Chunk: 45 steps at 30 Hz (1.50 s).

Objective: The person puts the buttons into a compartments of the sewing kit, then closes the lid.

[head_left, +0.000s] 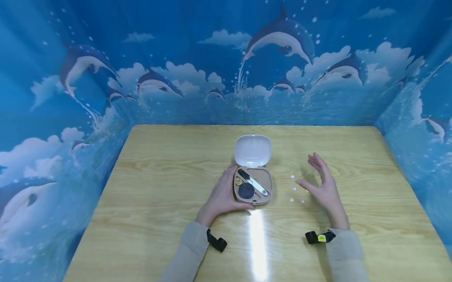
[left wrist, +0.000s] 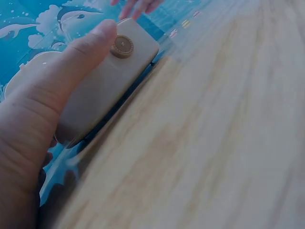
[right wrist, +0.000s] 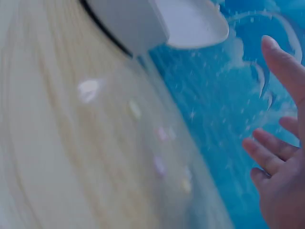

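Note:
My left hand [head_left: 223, 194] grips a small beige case [head_left: 263, 175] from its left side, with the thumb along the front by the round clasp [left wrist: 122, 46]. The case's white lid [head_left: 252, 151] stands open at the back. Inside lie a tool with a black end and a silver body [head_left: 256, 186], a dark round disc [head_left: 246, 191] and a small gold-coloured piece [head_left: 238, 181]. My right hand [head_left: 325, 191] hovers to the right of the case, fingers spread and holding nothing. Near it, several tiny pale discs [head_left: 292, 177] lie on the table; their kind is too small to tell.
The case and discs are on a wood-grain table [head_left: 163, 167]. A blue curtain with dolphins [head_left: 197, 97] hangs behind and along both sides. Each wrist wears a black strap with a camera [head_left: 314, 237]. Glare [head_left: 258, 245] streaks the tabletop in front of the case.

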Motion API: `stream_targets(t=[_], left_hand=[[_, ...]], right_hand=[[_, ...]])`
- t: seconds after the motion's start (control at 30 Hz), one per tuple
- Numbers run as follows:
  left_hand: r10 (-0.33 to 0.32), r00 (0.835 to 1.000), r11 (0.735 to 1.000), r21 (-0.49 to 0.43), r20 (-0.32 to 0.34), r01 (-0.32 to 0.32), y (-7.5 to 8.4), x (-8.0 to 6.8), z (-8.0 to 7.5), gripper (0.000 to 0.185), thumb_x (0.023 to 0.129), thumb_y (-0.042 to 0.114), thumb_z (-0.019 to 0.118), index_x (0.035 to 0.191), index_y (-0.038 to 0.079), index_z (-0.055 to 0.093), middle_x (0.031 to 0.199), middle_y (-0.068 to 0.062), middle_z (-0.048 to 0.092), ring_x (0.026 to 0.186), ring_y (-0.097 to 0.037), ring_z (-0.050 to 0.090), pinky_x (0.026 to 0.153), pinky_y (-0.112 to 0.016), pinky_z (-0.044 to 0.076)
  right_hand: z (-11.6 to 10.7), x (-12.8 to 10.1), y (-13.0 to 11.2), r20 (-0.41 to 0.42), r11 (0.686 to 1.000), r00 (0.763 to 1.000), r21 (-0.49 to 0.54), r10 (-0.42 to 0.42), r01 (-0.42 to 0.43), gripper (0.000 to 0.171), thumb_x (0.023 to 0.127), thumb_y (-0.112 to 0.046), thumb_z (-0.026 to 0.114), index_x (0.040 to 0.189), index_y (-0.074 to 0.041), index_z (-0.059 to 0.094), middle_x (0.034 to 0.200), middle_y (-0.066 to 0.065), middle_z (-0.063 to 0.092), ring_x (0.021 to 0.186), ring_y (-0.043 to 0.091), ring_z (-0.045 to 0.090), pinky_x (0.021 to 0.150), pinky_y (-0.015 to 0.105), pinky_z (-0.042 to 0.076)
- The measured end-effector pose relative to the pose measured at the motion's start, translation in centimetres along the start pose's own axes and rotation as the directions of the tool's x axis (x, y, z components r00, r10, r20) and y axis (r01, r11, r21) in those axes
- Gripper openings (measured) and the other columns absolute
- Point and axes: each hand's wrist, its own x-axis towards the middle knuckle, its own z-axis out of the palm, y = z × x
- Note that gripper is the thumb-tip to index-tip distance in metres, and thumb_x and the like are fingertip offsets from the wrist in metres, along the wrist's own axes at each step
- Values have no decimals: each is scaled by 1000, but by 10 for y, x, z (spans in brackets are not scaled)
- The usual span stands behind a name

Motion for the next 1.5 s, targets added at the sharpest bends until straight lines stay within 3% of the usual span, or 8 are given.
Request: stream_targets(t=[0.13, 0.3, 0.37, 0.5, 0.67, 0.83, 1.13, 1.5], left_hand=[[-2, 1000, 1000, -2, -13, 2, -2, 0, 2, 139, 49, 73, 86, 159, 24, 16, 162, 5, 23, 150, -17, 14, 120, -45, 22], [-15, 1000, 999, 29, -7, 15, -5, 0, 3, 136, 52, 76, 83, 159, 26, 16, 162, 8, 21, 151, -13, 11, 121, -41, 20], [-14, 1000, 1000, 25, -10, 15, -5, 0, 3, 135, 53, 75, 83, 159, 26, 16, 162, 8, 21, 151, -13, 11, 121, -42, 20], [-11, 1000, 1000, 16, -19, 11, -6, -1, 1, 135, 53, 72, 86, 159, 26, 17, 162, 7, 22, 151, -16, 12, 120, -45, 22], [-18, 1000, 1000, 17, -19, 18, -5, -1, 0, 134, 52, 70, 87, 158, 27, 17, 162, 8, 22, 151, -18, 14, 120, -46, 22], [-19, 1000, 1000, 16, -12, 19, -4, -2, 0, 132, 54, 71, 86, 158, 26, 18, 162, 7, 22, 151, -19, 14, 120, -48, 22], [-15, 1000, 1000, 7, -18, 15, -5, -1, 1, 132, 54, 70, 86, 158, 28, 17, 163, 9, 20, 151, -18, 13, 120, -48, 22], [-5, 1000, 1000, -2, -24, 5, -6, -2, 2, 131, 55, 70, 86, 158, 30, 17, 163, 10, 20, 151, -20, 14, 119, -51, 23]], right_hand=[[-3, -2, 6, -72, 1000, 997, -20, -12, 10, 86, 80, 10, 76, 153, -3, 33, 143, 28, 42, 128, 42, 42, 118, 51, 27], [-2, 0, 23, -116, 996, 991, -66, -60, 53, 78, 78, 10, 78, 147, -1, 44, 129, 28, 47, 111, 40, 45, 109, 36, 39], [0, 1, 26, -131, 995, 989, -83, -62, 51, 75, 77, 11, 78, 145, 2, 46, 125, 29, 46, 107, 39, 45, 102, 28, 40], [3, 5, 36, -135, 995, 989, -92, -61, 49, 74, 75, 12, 79, 142, 3, 49, 118, 31, 44, 100, 38, 42, 92, 25, 41], [4, 9, 62, -106, 994, 993, -97, -61, 51, 73, 76, 8, 81, 142, -1, 52, 109, 30, 40, 92, 36, 35, 78, 28, 36], [4, 11, 80, -47, 984, 999, -176, -15, 7, 60, 78, -5, 85, 134, -8, 63, 102, 16, 38, 90, 26, 33, 74, 27, 31], [10, 18, 77, -29, 938, 999, -343, 31, -39, 33, 78, -26, 86, 107, -11, 78, 96, 6, 44, 85, 20, 36, 80, 40, 25], [14, 18, 73, -39, 920, 999, -390, 35, -47, 19, 78, -18, 86, 94, -10, 80, 93, 7, 49, 85, 21, 41, 84, 47, 25]])
